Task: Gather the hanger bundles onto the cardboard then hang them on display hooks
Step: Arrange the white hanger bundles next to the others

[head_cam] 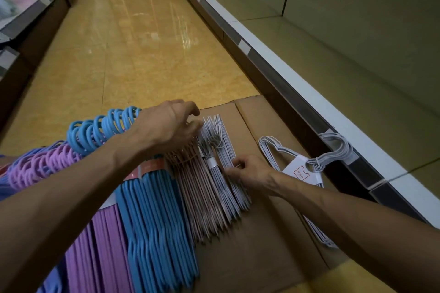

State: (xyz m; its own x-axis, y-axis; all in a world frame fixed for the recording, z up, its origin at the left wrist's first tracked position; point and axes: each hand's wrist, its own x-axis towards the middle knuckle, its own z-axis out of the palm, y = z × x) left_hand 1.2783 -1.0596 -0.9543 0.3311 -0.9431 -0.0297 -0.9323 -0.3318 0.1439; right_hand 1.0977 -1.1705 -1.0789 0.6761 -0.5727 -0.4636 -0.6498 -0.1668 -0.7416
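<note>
A flattened cardboard sheet (pixel 252 240) lies on the tiled floor (pixel 133 38) beside a bare store shelf (pixel 357 38). On it, side by side, lie a purple hanger bundle (pixel 104 245), a blue hanger bundle (pixel 157 221), a pink hanger bundle (pixel 200 200) and a white hanger bundle (pixel 223 173). A fifth, the tagged white bundle (pixel 297 169), lies apart at the shelf's foot, partly off the cardboard. The left hand (pixel 166 126), fingers curled, touches the tops of the pink and white bundles; whether it grasps them cannot be told. The right hand (pixel 247 171) pinches the white hanger bundle at its middle.
</note>
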